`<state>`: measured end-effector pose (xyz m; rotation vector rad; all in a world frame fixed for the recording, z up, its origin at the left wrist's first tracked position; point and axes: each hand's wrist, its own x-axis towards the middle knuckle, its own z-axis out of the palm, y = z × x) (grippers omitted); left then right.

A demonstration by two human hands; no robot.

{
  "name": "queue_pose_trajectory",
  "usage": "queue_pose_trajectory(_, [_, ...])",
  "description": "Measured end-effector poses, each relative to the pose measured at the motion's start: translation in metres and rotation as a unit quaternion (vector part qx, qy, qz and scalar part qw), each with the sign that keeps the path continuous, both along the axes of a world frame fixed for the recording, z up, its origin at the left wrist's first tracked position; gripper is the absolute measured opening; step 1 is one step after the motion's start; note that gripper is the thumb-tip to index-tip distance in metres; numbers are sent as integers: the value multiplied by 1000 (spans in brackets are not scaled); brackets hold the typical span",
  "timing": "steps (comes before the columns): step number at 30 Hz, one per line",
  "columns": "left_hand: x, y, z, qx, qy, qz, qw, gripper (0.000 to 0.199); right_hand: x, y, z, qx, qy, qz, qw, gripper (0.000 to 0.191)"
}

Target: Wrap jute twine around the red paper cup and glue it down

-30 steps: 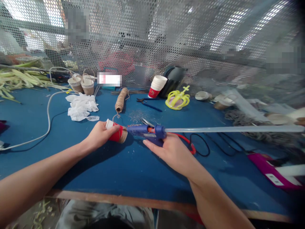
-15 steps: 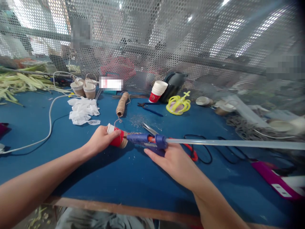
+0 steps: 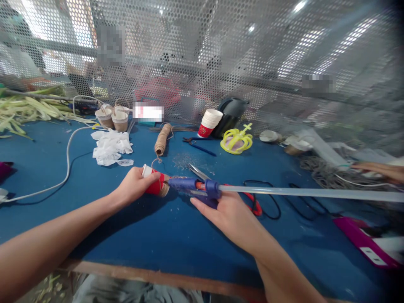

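My left hand [image 3: 134, 184] is closed around a red and white paper cup [image 3: 154, 187] tipped on its side, with twine wound at its base end. In my right hand [image 3: 225, 210] is a blue hot glue gun [image 3: 192, 185], its nozzle at the cup's twine-wrapped end; whether it touches I cannot tell. A long clear glue stick [image 3: 299, 192] juts out of the gun's back to the right. From the cup a strand of twine leads toward a twine roll [image 3: 163, 139]. Scissors [image 3: 198, 171] lie just behind the gun, partly hidden by it.
Pliers [image 3: 200, 146], a yellow crown-shaped piece [image 3: 236, 141] and stacked paper cups [image 3: 210, 123] stand farther back. White gloves [image 3: 112, 146] and twine-wrapped cups [image 3: 120, 120] are at left. A purple power strip [image 3: 362, 242] and another person's hand [image 3: 378, 169] are at right.
Another person's hand has come into view at the far right, over the grey cord pile. My hands, the cup and the glue gun hold nearly the same pose.
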<state>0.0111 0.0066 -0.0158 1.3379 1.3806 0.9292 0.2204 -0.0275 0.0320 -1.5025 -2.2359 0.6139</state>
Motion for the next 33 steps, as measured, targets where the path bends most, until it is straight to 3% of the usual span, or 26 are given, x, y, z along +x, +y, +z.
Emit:
queue_pose_trajectory(15, [0,0,0,-11,-23,5,1000,30,1,-2,-1,-23,-17,15,999,19])
queue_pose_trajectory(20, [0,0,-1,-5,-35,4,999,28,1,-4,-3,17,-32,2,999,20])
queue_pose_trajectory(33, [-1,0,-3,8,-23,2,1000,28,2,-8,-5,102,-62,48,992,13])
